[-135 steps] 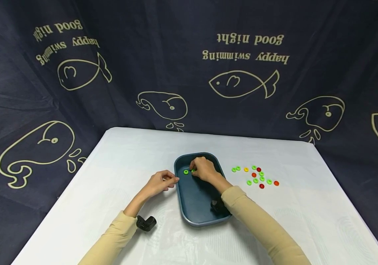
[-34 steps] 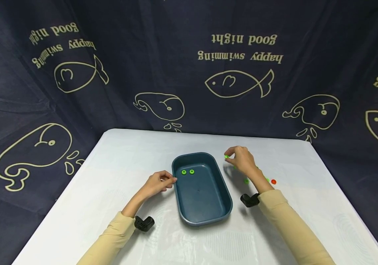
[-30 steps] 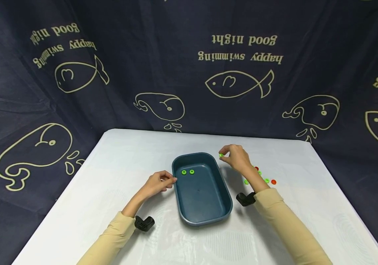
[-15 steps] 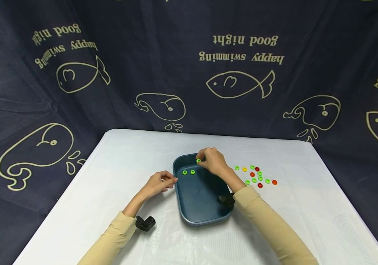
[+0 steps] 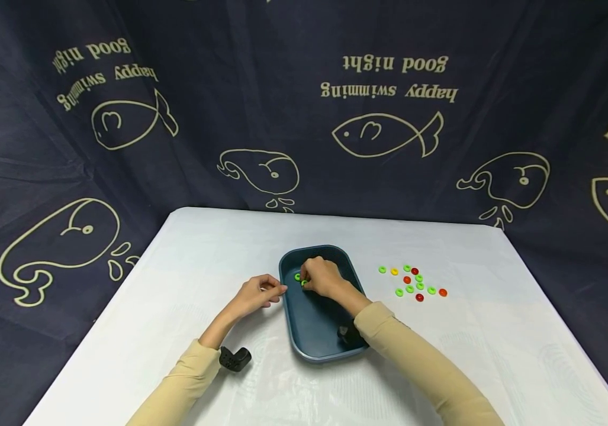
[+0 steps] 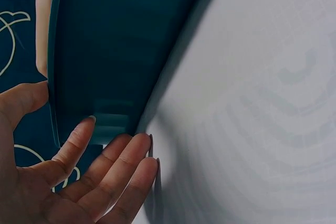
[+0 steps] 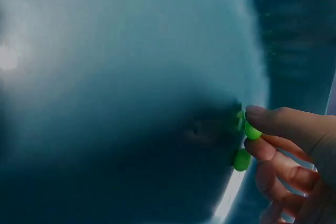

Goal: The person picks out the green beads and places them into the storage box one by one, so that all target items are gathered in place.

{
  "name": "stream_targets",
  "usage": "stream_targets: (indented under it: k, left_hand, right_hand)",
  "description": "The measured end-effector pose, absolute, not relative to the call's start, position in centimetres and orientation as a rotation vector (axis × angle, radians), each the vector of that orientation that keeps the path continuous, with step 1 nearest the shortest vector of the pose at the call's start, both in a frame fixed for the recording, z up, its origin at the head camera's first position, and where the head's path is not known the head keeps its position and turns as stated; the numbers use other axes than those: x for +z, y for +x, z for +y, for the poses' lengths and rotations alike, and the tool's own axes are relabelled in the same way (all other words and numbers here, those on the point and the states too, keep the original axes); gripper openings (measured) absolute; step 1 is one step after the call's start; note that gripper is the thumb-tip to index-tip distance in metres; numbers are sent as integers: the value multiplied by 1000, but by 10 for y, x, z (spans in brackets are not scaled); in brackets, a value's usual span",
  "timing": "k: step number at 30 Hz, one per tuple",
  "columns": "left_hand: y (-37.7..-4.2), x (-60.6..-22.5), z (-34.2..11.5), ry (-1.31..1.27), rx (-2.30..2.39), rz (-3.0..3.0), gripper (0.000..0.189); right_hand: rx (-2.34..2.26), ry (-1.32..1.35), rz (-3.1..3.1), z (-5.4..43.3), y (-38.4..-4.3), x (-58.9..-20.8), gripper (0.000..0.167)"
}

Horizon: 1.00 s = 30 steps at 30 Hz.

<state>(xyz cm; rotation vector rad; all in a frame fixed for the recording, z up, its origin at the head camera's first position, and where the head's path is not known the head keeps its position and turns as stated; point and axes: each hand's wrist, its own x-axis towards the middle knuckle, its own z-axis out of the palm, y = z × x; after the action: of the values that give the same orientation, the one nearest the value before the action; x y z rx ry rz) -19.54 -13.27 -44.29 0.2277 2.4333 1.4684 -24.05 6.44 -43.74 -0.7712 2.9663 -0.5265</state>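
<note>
A dark blue rectangular tray point(image 5: 317, 322) stands on the white table. My left hand point(image 5: 258, 294) is at its left side; in the left wrist view the thumb and index finger pinch the tray's rim point(image 6: 52, 51). Inside the tray's far part, my right hand point(image 5: 322, 277) pinches a small green ring point(image 7: 253, 131) between thumb and index finger, low over the tray floor. Another green ring point(image 5: 297, 277) lies just left of the fingertips in the head view. The right wrist view has a green ring point(image 7: 242, 160) beside the pinched one, and part of a third behind.
Right of the tray, several small rings lie scattered on the table point(image 5: 474, 343): green point(image 5: 399, 292), yellow point(image 5: 394, 271), orange point(image 5: 443, 293) and red point(image 5: 419, 297). A dark curtain point(image 5: 304, 106) with fish drawings hangs behind the table. Black wrist cameras point(image 5: 235, 359) sit by both sleeves.
With a green ring pinched, my right hand has moved left from beside the scattered rings, over the tray's rim and down next to the rings inside. My left hand keeps its place.
</note>
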Motion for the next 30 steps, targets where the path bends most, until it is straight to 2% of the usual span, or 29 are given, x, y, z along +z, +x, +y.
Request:
stream_targets:
  k: [9,20,30]
  left_hand:
    - [-176,-407,-127,262,1448,2420,31]
    - [-177,-409,-128,277,1460,2413,31]
    - [-178,-409,-128,272,1464,2412,31]
  right_hand:
    - [-552,-789,2958,63,-238,-440,11]
    - [-585,-776,2950,68,-236,-438,16]
    - [-759,-724,2997,94,-238,-416,17]
